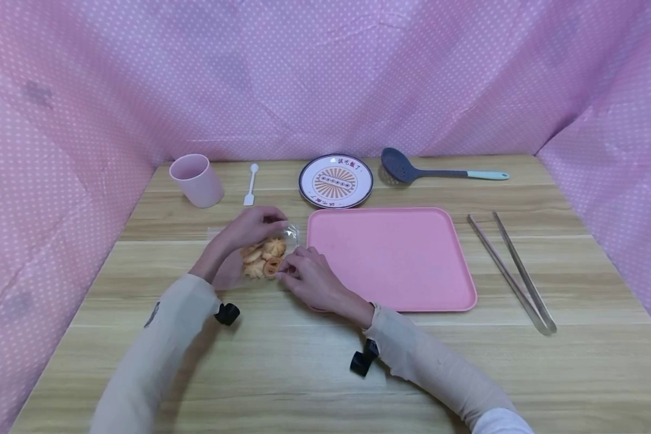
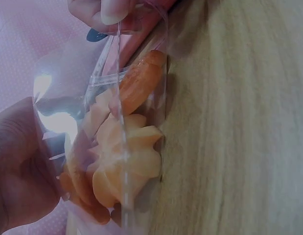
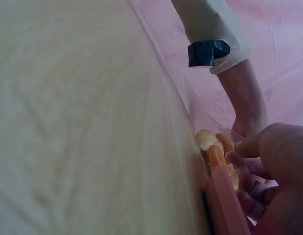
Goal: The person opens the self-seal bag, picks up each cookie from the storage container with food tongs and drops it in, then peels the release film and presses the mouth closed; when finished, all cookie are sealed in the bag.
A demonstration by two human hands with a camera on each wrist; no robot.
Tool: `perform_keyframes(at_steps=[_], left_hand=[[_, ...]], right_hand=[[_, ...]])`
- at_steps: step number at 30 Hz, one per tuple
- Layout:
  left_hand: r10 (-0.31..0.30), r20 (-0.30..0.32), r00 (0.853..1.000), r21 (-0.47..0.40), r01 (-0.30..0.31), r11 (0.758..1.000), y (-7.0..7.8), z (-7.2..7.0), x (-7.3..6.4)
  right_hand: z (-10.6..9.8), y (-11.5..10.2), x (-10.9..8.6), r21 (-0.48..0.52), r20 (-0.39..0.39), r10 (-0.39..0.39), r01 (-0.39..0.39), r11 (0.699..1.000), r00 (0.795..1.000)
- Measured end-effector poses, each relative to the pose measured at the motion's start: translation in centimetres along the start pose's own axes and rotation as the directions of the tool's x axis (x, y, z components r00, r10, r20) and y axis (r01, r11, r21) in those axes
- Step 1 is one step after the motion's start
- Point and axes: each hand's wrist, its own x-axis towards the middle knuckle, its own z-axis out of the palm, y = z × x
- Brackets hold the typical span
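A clear plastic bag (image 1: 229,272) of golden cookies (image 1: 254,269) lies on the table, left of the pink tray (image 1: 385,259). My left hand (image 1: 256,226) holds its far edge with bent fingers. At the near right corner, my right hand (image 1: 313,278) pinches the plastic between thumb and fingers. The left wrist view looks through the film at a star-shaped cookie (image 2: 127,156) and a browner one (image 2: 141,81), with the right fingertips at the bag's upper edge. In the right wrist view, the right hand (image 3: 283,171) partly hides the cookies behind the tray's edge.
Along the back stand a pink cup (image 1: 198,184), a small white spatula-ended spoon (image 1: 251,185), a patterned plate (image 1: 336,181) and a dark slotted ladle (image 1: 404,169). Metal tongs (image 1: 515,274) lie right of the tray. Pink dotted cloth (image 1: 325,78) hangs round the table.
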Motion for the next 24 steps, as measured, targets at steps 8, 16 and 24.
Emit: perform_keyframes(at_steps=[8,16,24], left_hand=[[0.020,0.027,0.999,-0.063,-0.018,0.998,0.0,0.4,0.6],[0.026,-0.005,1.000,-0.083,-0.027,0.996,-0.4,0.7,0.6],[-0.002,-0.099,0.995,-0.162,-0.014,0.987,-0.6,0.2,-0.6]], right_hand=[[0.0,0.1,0.0,0.013,0.013,0.011,-0.011,1.000,1.000],[0.1,0.3,-0.1,-0.012,-0.012,-0.019,0.019,1.000,1.000],[-0.5,0.5,-0.1,0.001,-0.040,-0.052,0.053,0.999,0.998]])
